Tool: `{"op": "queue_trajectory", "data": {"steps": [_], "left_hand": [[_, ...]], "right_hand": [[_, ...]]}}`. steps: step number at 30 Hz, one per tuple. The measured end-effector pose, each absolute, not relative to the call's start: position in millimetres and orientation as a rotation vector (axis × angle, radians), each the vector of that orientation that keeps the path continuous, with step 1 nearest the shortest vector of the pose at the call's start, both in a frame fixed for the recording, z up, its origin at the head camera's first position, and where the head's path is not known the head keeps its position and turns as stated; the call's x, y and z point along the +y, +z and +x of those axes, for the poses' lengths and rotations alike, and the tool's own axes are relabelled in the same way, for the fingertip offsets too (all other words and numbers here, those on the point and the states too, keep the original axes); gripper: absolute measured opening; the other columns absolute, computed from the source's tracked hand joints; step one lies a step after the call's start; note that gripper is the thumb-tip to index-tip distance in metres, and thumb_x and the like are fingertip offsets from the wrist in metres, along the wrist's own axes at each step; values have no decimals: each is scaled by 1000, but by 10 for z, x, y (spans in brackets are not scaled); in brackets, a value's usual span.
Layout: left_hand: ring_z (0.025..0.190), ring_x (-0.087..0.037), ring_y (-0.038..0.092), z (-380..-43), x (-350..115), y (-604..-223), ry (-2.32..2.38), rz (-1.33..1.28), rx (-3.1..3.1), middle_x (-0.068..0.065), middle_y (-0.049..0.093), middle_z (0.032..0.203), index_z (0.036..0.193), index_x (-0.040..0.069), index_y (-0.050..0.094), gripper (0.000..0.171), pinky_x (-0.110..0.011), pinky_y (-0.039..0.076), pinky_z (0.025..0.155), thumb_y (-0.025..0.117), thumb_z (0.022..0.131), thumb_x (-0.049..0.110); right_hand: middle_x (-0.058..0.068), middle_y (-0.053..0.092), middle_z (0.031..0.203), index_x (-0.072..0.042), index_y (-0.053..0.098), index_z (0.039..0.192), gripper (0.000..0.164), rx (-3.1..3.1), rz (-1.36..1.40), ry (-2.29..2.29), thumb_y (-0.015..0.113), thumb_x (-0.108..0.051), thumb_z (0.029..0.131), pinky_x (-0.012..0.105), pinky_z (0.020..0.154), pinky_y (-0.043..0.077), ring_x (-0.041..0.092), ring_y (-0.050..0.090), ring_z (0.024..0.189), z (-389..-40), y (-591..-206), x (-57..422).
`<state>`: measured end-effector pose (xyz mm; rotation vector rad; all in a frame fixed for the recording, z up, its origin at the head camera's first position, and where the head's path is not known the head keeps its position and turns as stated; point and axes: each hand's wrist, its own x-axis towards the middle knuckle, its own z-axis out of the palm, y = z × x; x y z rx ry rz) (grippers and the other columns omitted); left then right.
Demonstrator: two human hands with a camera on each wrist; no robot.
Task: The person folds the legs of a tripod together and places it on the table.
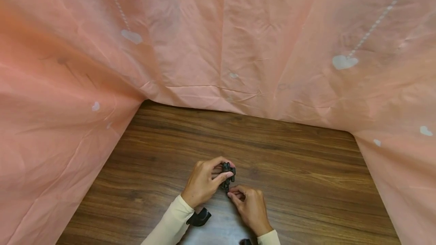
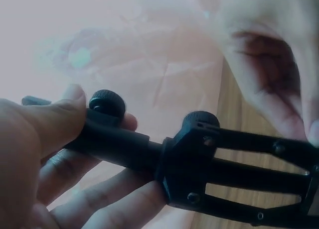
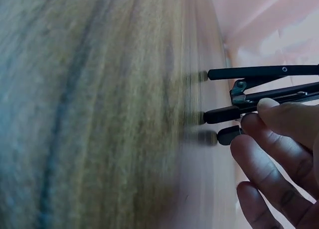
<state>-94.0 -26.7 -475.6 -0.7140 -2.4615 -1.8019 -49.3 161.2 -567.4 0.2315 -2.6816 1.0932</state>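
Observation:
A small black tripod [image 1: 226, 180] stands between the two hands. My left hand [image 1: 203, 180] grips its upper column [image 2: 114, 145], thumb on one side and fingers curled round the other. Two ribbed round knobs show on it, one knob [image 2: 107, 104] by the thumb and another knob [image 2: 200, 119] above the hinged legs [image 2: 254, 176]. Lower down, my right hand [image 1: 250, 206] pinches a leg between thumb and fingertips. In the right wrist view, the leg ends [image 3: 224, 114] with their rounded black feet are close to the wooden surface.
The brown wood-grain table [image 1: 306, 169] spreads round the hands. A pink curtain [image 1: 252, 48] with white hearts encloses its back and sides. A black wrist-worn device [image 1: 199, 217] sits at the left sleeve [image 1: 172, 220].

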Motion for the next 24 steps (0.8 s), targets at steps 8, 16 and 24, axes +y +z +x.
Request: {"op": "queue_trajectory", "data": {"steps": [8, 16, 24], "left_hand": [[103, -11, 78, -980, -275, -4756, -1833, -721, -2507, 3, 80, 109, 115, 22, 75, 20, -23, 63, 87, 77, 96, 16], [109, -9, 73, -1113, -338, -4720, -1847, -899, -2585, 5, 77, 114, 114, 22, 71, 18, -27, 61, 94, 70, 101, 11], [102, -13, 73, -1049, -342, -4735, -1567, -781, -2636, 8, 77, 110, 118, 24, 72, 36, -41, 62, 93, 88, 87, 31]], "right_hand": [[-12, 78, 75, -21, 83, 85, 15, -2671, 257, 1152, 94, -13, 79, 14, 59, 55, -9, 67, 65, -496, -5673, 1635], [-11, 79, 78, -16, 84, 88, 16, -2639, 267, 1208, 92, -5, 80, 12, 61, 54, -4, 69, 66, -477, -5615, 1751], [-9, 80, 79, -16, 83, 86, 17, -2610, 256, 1147, 93, -4, 79, 13, 61, 55, -7, 68, 67, -444, -5596, 1812]]}}
